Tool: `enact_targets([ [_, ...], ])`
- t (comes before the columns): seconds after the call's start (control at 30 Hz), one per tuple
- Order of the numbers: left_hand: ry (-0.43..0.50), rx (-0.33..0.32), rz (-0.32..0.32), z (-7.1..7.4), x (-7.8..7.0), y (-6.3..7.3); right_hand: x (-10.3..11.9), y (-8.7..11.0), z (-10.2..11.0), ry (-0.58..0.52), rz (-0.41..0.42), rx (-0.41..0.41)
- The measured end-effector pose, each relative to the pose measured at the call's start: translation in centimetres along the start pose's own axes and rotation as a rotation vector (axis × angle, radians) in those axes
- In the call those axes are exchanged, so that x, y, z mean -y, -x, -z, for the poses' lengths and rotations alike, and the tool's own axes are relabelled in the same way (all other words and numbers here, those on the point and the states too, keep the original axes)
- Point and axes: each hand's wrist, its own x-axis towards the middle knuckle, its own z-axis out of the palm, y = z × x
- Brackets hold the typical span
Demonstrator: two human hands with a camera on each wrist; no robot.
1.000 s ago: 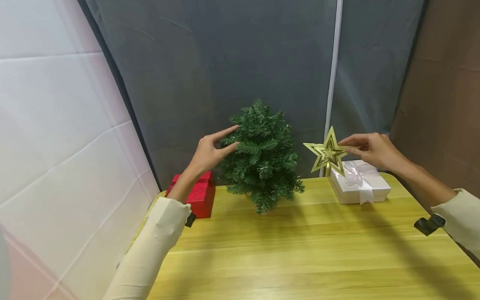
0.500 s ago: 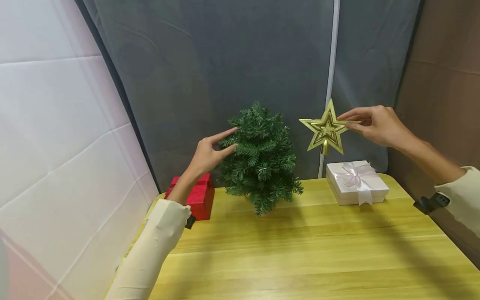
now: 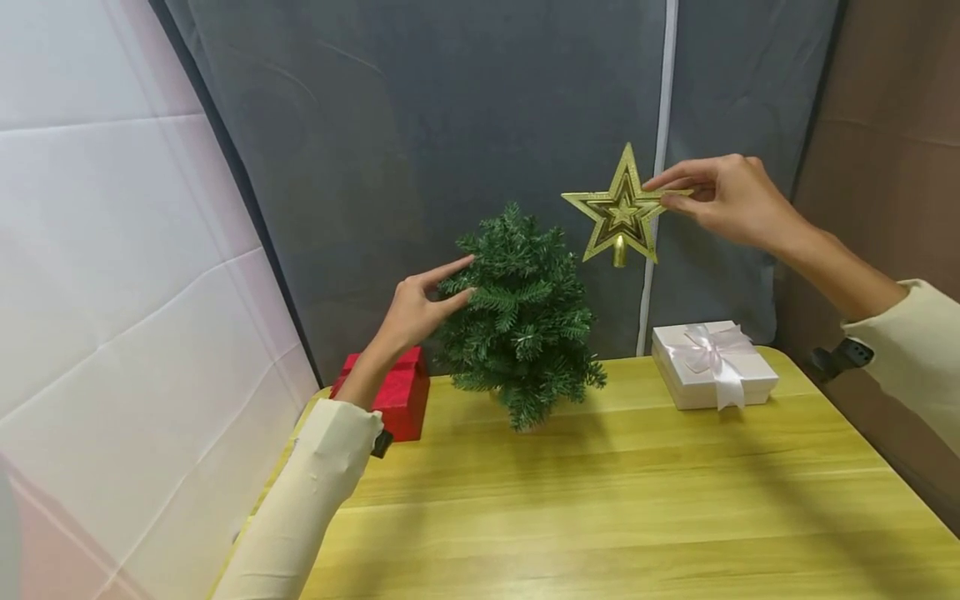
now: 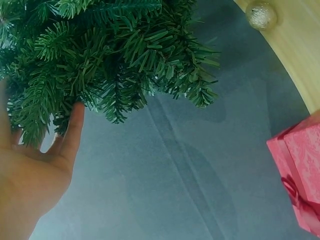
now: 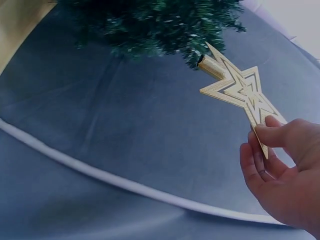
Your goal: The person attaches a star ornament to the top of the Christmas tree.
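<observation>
My right hand (image 3: 738, 200) pinches a gold star tree topper (image 3: 622, 212) by one of its points, thumb against fingers. The star hangs upright in the air, higher than the treetop and to its right, its short hollow socket pointing down. In the right wrist view, the star (image 5: 245, 92) overlaps the lower greenery's edge. A small green artificial Christmas tree (image 3: 521, 317) stands at the back middle of the table. At its upper left side is my left hand (image 3: 416, 308), thumb and index finger stretched apart and tips at the branches. Some fingertips are hidden among needles in the left wrist view.
A red gift box (image 3: 405, 396) sits left of the tree, partly behind my left forearm. At the back right is a white gift box (image 3: 716, 367) with a pale ribbon bow. A glittery gold ball (image 4: 261, 15) shows on the table (image 3: 570, 517) in the left wrist view. Grey fabric (image 3: 525, 100) hangs behind.
My right hand has lifted the star from beside the white gift box, up and then leftward toward the tree. The left hand has stayed at the branches.
</observation>
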Motion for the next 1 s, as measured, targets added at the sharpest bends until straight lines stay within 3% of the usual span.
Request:
enact_targets([
  [0.33,-0.001,0.010,-0.002,0.0,0.3,0.2,2.9,-3.7,-0.2,-0.042,0.012,-0.049],
  [1.0,-0.010,0.004,-0.009,0.5,0.3,0.2,7.1,-8.7,-2.3,-0.113,0.130,-0.098],
])
